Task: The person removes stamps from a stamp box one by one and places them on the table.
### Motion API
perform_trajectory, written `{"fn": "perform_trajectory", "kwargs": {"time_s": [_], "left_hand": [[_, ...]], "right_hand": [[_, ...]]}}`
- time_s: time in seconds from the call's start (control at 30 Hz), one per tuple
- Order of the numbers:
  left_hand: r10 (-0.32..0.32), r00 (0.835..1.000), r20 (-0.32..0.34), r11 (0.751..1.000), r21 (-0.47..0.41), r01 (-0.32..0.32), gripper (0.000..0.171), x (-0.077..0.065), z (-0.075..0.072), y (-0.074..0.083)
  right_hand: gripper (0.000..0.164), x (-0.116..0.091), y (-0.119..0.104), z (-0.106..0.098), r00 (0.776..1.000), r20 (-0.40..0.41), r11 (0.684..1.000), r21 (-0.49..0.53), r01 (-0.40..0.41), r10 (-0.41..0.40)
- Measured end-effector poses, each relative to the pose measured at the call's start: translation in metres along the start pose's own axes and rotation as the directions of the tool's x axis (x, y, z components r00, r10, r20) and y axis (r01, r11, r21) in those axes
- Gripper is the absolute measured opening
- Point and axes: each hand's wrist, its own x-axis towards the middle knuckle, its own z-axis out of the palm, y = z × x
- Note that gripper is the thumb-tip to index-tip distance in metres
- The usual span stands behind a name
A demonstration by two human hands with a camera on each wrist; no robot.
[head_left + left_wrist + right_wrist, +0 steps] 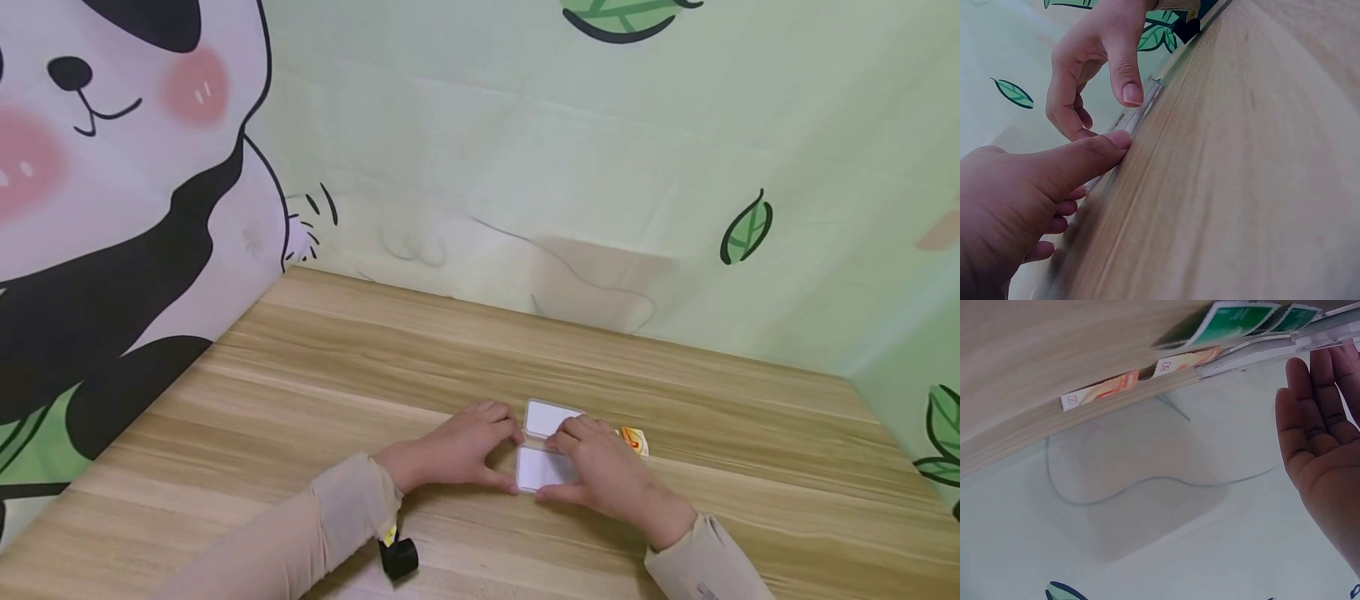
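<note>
A clear plastic case with a white face (542,468) lies flat on the wooden table, just in front of a second such case (551,419). My left hand (471,446) is at the nearer case's left end, thumb against its near edge and fingers curved toward its far side. In the left wrist view, the left thumb (1116,139) presses on the case's rim. My right hand (611,471) arches over the right part of the same case, covering some of it. Its thumb (1130,90) hangs over the case near the rim; whether it touches, I cannot tell.
Beside my right hand lies an orange and white stamp (633,440). Close up, the right wrist view shows orange stamps (1100,390) and green stamps (1232,322) by the cases. A small black object (400,558) sits below the left sleeve. A panda-printed wall covering (450,150) borders the table.
</note>
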Motion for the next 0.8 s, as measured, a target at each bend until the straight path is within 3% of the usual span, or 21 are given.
{"fn": "perform_trajectory", "kwargs": {"time_s": [0.8], "left_hand": [[-0.007,1.000,0.018,1.000,-0.009,0.008,0.055,0.0009,-0.0003,0.0001]], "right_hand": [[0.055,-0.0005,0.0028,-0.0001,1.000,-0.005,1.000,-0.004,0.018,-0.018]]}}
